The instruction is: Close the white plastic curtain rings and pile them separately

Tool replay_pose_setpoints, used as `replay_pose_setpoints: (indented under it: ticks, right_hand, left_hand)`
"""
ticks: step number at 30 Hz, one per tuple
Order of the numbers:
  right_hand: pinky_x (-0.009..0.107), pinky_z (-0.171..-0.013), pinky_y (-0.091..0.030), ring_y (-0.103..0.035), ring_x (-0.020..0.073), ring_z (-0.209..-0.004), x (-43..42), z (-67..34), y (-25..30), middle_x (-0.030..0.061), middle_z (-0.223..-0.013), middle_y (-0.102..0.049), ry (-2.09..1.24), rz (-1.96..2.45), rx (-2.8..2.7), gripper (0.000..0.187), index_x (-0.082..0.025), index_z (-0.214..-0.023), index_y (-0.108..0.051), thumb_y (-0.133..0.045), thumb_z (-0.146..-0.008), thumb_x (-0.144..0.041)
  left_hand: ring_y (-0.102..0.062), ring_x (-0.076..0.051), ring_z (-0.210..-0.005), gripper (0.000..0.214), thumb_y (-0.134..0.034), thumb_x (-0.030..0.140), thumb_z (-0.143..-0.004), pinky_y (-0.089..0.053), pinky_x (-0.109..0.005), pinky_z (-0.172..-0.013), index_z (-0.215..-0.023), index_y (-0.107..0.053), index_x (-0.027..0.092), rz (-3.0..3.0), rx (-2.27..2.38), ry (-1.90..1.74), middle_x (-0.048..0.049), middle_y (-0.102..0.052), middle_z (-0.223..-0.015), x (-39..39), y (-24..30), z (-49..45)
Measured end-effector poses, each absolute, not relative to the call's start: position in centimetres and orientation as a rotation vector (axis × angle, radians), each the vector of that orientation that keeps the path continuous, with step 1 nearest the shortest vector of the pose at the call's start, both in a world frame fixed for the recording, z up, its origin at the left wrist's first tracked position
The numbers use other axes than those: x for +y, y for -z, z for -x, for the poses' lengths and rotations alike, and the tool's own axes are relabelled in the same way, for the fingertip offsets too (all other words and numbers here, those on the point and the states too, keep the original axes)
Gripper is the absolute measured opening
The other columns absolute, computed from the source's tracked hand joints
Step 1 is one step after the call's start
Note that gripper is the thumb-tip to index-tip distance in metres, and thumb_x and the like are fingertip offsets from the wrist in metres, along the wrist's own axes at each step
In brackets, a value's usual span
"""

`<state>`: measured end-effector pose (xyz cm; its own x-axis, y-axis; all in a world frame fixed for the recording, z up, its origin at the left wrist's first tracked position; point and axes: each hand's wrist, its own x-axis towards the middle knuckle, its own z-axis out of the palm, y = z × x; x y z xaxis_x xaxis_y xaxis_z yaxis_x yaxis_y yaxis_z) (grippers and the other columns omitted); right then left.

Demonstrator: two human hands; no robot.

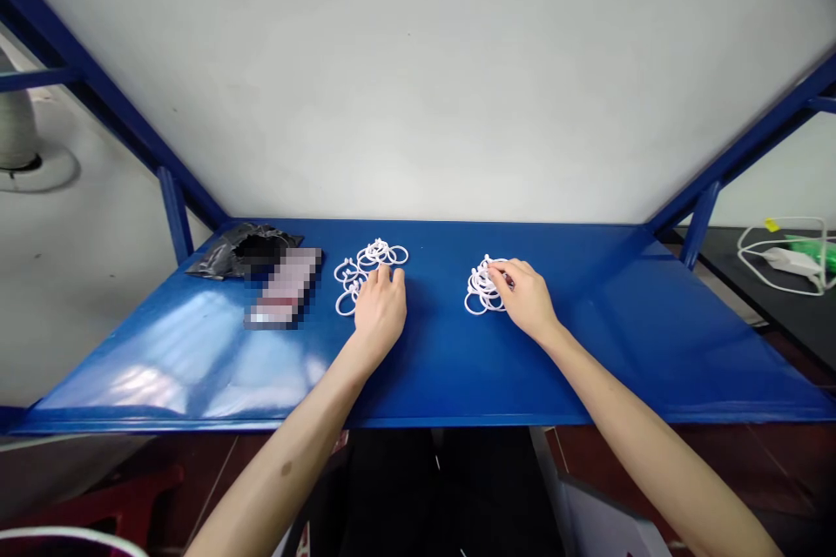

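Two groups of white curtain rings with small knobs lie on the blue table. My left hand (381, 303) is over the near right side of the left group of rings (379, 253), its fingers bent downward. Its thumb and what its fingertips may hold are hidden. At the right group of rings (479, 294), my right hand (526, 297) has its thumb and index finger pinched together on a white ring. The right group is a tight overlapping heap, while the left one is more spread out.
A black plastic bag (219, 254) and a blurred-out flat rectangular object (287, 287) lie on the table's left part. Blue metal bars (175, 213) rise at both sides, with a pale wall behind. A white cable (784, 278) and a green packet (806, 250) lie on a dark surface at right.
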<state>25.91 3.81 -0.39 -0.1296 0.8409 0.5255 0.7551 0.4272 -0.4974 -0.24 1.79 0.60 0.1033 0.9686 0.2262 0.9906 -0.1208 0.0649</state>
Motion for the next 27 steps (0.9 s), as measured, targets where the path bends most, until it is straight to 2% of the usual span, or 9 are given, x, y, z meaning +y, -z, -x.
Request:
replay_pose_setpoints:
  ticks: [2, 5, 9, 12, 17, 21, 27]
  right_hand:
    - [0.043, -0.084, -0.053, -0.064, 0.0274, -0.097, 4.0, -26.1, 0.6, 0.0089, -0.104, -0.071, -0.132, 1.393, -1.900, 0.025, -0.023, -0.107, -0.072, -0.052, -0.100, -0.037]
    - [0.045, -0.086, -0.054, -0.062, 0.0285, -0.102, 3.9, -26.0, 0.7, 0.0105, -0.110, -0.067, -0.107, 1.414, -1.870, 0.027, -0.022, -0.114, -0.071, -0.055, -0.099, -0.038]
    - [0.047, -0.088, -0.054, -0.060, 0.0286, -0.101, 3.3, -25.5, 0.3, 0.0110, -0.109, -0.064, -0.011, 1.340, -1.878, 0.025, -0.023, -0.114, -0.071, -0.056, -0.099, -0.037]
    - [0.046, -0.091, -0.053, -0.061, 0.0280, -0.102, 2.4, -24.7, -0.2, 0.0105, -0.106, -0.066, -0.005, 1.204, -1.935, 0.023, -0.023, -0.111, -0.071, -0.054, -0.100, -0.033]
    - [0.039, -0.088, -0.055, -0.067, 0.0230, -0.097, 1.1, -23.2, -0.6, 0.0073, -0.104, -0.071, -0.309, 1.091, -2.071, 0.025, -0.024, -0.111, -0.071, -0.048, -0.104, -0.033]
    - [0.037, -0.091, -0.055, -0.071, 0.0216, -0.099, 0.8, -22.6, -0.5, 0.0060, -0.109, -0.075, -0.524, 1.144, -2.072, 0.029, -0.024, -0.114, -0.071, -0.045, -0.105, -0.035]
    - [0.038, -0.094, -0.055, -0.073, 0.0233, -0.104, 0.8, -22.4, -0.7, 0.0061, -0.114, -0.077, -0.751, 1.191, -2.015, 0.033, -0.024, -0.114, -0.073, -0.045, -0.103, -0.038]
  left_hand:
    - [-0.059, -0.031, -0.108, 0.035, -0.037, 0.000, -0.091, -0.048, -0.041, -0.089, -0.108, -0.065, 0.015, 2.324, -2.000, 0.317, -0.0172, -0.063, -0.111, 1.8, -0.6, 0.2]
    - [-0.057, -0.028, -0.108, 0.043, -0.036, -0.006, -0.087, -0.049, -0.038, -0.089, -0.109, -0.064, 0.017, 2.421, -1.951, 0.390, -0.0142, -0.062, -0.111, 1.8, -0.5, 0.1]
    - [-0.055, -0.026, -0.106, 0.045, -0.037, -0.009, -0.084, -0.049, -0.036, -0.090, -0.107, -0.063, 0.018, 2.510, -1.852, 0.484, -0.0118, -0.061, -0.110, 1.6, -0.3, -0.2]
    - [-0.054, -0.025, -0.104, 0.040, -0.038, -0.007, -0.088, -0.050, -0.036, -0.089, -0.104, -0.063, 0.020, 2.555, -1.723, 0.578, -0.0101, -0.061, -0.110, 1.3, -0.1, -0.8]
    - [-0.052, -0.021, -0.091, 0.024, -0.042, 0.008, -0.099, -0.050, -0.033, -0.082, -0.089, -0.059, 0.021, 2.652, -1.301, 0.711, -0.0057, -0.059, -0.095, 0.3, 0.4, -2.1]
    - [-0.054, -0.019, -0.091, 0.028, -0.036, 0.015, -0.105, -0.050, -0.029, -0.081, -0.090, -0.059, 0.019, 2.711, -0.956, 0.764, -0.0045, -0.059, -0.093, -0.4, 0.5, -2.9]
    - [-0.060, -0.017, -0.095, 0.036, -0.030, 0.014, -0.106, -0.053, -0.028, -0.085, -0.087, -0.060, 0.018, 2.705, -0.677, 0.792, -0.0047, -0.063, -0.093, -0.8, 0.2, -3.5]
